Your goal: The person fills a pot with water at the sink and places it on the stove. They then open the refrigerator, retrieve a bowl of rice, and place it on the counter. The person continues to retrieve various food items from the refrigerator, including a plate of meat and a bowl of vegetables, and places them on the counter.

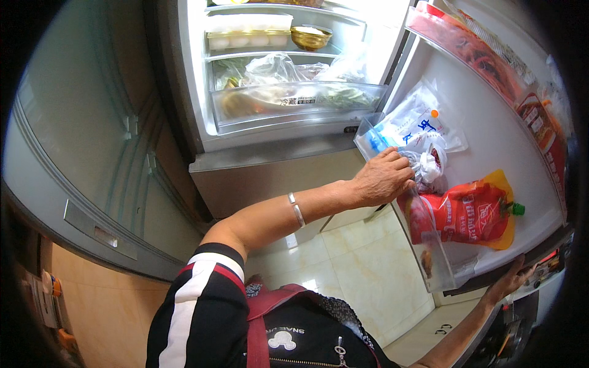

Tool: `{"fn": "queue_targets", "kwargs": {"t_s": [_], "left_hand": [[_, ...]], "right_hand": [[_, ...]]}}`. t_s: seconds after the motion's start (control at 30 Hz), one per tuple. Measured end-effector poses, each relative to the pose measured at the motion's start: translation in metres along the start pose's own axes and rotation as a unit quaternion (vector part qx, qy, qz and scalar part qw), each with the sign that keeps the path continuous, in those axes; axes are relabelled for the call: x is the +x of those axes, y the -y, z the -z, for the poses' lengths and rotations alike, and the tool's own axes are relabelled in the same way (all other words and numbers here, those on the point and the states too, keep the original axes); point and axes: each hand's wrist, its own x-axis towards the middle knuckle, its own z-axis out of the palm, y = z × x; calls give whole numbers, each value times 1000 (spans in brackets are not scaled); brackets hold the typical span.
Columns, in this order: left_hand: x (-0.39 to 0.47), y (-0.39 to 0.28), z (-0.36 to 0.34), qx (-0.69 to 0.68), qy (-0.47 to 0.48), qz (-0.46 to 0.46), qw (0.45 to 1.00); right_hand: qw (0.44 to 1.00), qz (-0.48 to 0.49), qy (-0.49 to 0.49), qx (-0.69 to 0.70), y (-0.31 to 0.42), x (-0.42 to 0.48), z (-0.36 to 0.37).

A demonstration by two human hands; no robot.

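Note:
My left hand [384, 178] reaches over the clear lower door bin [435, 257], its curled fingers at a knotted plastic bag [425, 163]; whether they grip the bag or the bin's rim I cannot tell. Behind that bag leans a white printed food bag [414, 122] with blue writing. A red tomato sauce pouch [476, 211] with a green cap lies in the same bin. At the lower right my right hand [511, 278] is at the outer edge of the open refrigerator door [478, 276], thumb and fingers spread around it.
Inside the refrigerator are an egg box [248, 39], an amber glass bowl [311, 37] and a clear drawer [299, 108] of bagged vegetables. An upper door bin [483, 60] holds red packages. The other door [78, 152] stands open at left. Cabinets [418, 326] are at lower right.

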Motion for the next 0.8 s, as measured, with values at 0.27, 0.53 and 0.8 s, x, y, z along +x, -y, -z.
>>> {"fn": "queue_targets", "kwargs": {"t_s": [0.27,0.53,0.8], "left_hand": [[0,0,-1,0,-2,-1,1000],[0,0,1,-1,-9,-3,1000],[62,60,68,-375,-136,253,881]], "right_hand": [[1000,1,1,2,8,-1,-1],[999,7,4,40,-1,4,-2],[998,18,9,67,-11,6,-1]]}}
